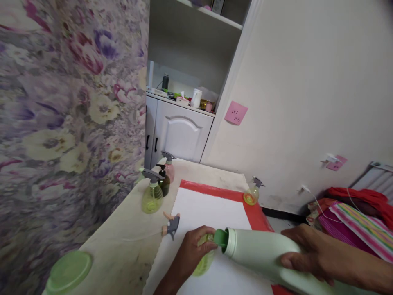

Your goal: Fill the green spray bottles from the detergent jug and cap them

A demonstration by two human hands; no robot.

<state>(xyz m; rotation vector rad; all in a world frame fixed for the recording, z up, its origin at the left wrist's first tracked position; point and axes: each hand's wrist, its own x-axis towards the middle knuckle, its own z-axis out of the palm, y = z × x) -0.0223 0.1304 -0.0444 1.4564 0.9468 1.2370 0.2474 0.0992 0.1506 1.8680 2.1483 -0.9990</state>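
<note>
1. Pale-green plastic fills the foreground: a big jug [260,250] lies tipped almost level above the surface [129,229], its green spout [221,238] meeting the mouth of a small yellow-green bottle [204,266].
2. The right hand [307,250] is clasped over the jug's body from above. The left hand [193,250] is wrapped round the small bottle, held low at a white sheet [208,209] spread over a red mat [258,215]. Whether the bottle's base touches the sheet cannot be told.
3. A loose spray head [172,224] lies at the sheet's left edge, just beyond the left hand and fitted to nothing.
4. Three capped sprayers stand together by the floral curtain [61,102]: a yellow-green sprayer [152,192], a dark sprayer [164,180] and a pink sprayer [169,168]. A fourth sprayer [252,192] sits at the mat's far corner, and a green lid [69,270] rests at the near-left edge.
5. Fingers hide most of the small bottle, so its fill level looks hard to read; too steep a tilt of the jug would likely send liquid over the narrow neck and onto the sheet.
6. One hand alone bears the rounded jug; a slip there could well knock the spout off the mouth or tip the light bottle.
</note>
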